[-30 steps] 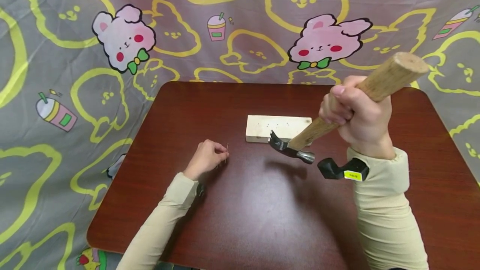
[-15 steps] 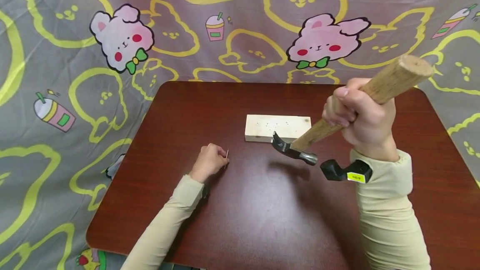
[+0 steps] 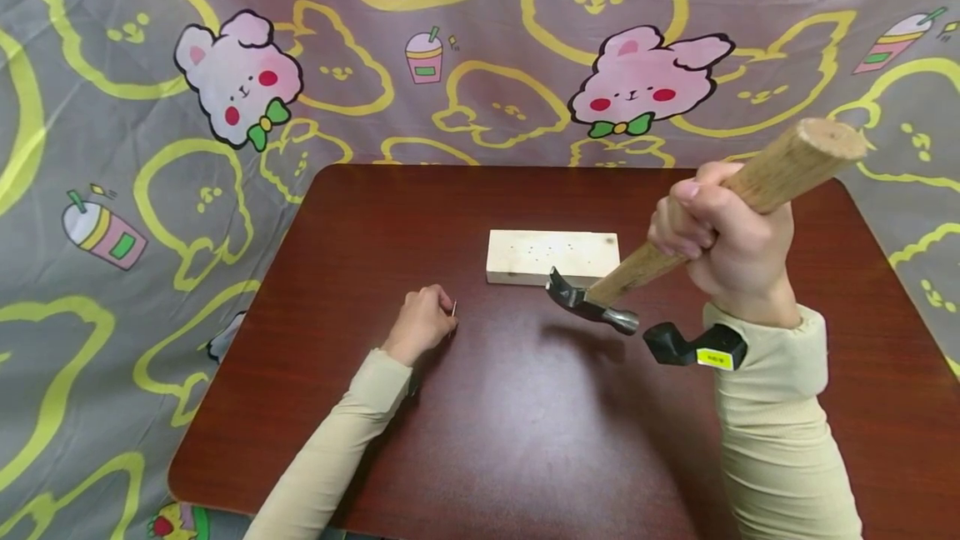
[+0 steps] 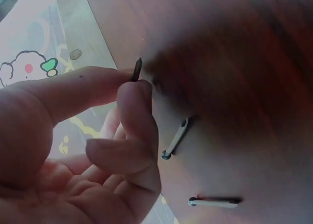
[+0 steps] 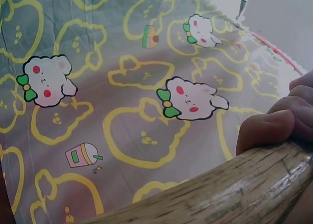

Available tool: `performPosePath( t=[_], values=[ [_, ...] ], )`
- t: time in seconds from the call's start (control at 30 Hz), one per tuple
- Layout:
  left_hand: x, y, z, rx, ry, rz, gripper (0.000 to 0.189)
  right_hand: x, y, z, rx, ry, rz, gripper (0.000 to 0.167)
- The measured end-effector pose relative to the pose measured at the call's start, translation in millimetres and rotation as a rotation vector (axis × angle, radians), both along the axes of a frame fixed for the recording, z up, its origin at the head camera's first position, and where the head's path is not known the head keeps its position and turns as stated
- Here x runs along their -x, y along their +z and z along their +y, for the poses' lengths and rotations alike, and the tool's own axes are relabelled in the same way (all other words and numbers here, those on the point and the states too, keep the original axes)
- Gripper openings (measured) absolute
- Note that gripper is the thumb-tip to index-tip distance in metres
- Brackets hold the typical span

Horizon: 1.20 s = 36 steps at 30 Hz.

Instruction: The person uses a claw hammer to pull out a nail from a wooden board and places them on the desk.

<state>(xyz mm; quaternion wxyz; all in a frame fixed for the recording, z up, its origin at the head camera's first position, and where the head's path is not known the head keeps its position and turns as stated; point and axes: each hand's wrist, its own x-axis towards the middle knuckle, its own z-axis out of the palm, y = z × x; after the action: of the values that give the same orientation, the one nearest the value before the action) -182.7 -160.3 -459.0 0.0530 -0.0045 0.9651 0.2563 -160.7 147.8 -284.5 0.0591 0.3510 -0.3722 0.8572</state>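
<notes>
My left hand (image 3: 422, 325) is low over the table, left of the wooden board. Thumb and forefinger pinch a nail (image 4: 138, 69), whose dark pointed tip sticks out past the fingertips in the left wrist view. Two more nails (image 4: 176, 139) lie on the tabletop beside that hand. My right hand (image 3: 738, 244) grips a claw hammer (image 3: 637, 272) by its wooden handle, raised above the table with its dark metal head hanging down and left. In the right wrist view the handle (image 5: 234, 190) crosses the lower right under curled fingers. A pale board (image 3: 551, 252) lies flat behind the hammer head.
Several small dark marks dot the top face of the board. The dark red-brown table (image 3: 480, 440) has rounded corners. A patterned curtain (image 3: 510, 40) hangs behind its far edge and along the left side. A black wrist mount (image 3: 693, 347) sticks out from the right sleeve.
The left hand has shifted slightly toward me and right, and the nail now shows upright at its fingertips. The right hand with the hammer has sunk a little.
</notes>
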Motion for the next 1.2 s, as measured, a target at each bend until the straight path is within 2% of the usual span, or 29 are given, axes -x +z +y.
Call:
performPosePath(
  t=[0.33,0.6,0.87,1.07,1.2],
  values=[
    [0.3,1.0,-1.5,0.039,-0.027,0.002,0.015,-2.2,-2.3,2.2,0.002,0.000,0.008,0.032],
    [-0.2,0.6,-1.9,0.044,-0.024,-0.005,0.015,-2.7,-5.3,4.1,-0.003,-0.004,0.005,0.031],
    [0.0,0.8,-1.1,0.056,-0.041,-0.002,0.016,-3.6,-7.6,8.7,-0.029,-0.049,-0.010,0.031],
    [-0.2,6.0,0.4,0.058,-0.051,0.016,0.018,-4.6,-9.1,14.9,-0.034,-0.060,-0.030,0.033],
    [4.2,13.0,2.1,0.029,-0.072,0.062,0.016,-5.9,-10.2,22.7,-0.047,-0.077,-0.060,0.035]
  ],
)
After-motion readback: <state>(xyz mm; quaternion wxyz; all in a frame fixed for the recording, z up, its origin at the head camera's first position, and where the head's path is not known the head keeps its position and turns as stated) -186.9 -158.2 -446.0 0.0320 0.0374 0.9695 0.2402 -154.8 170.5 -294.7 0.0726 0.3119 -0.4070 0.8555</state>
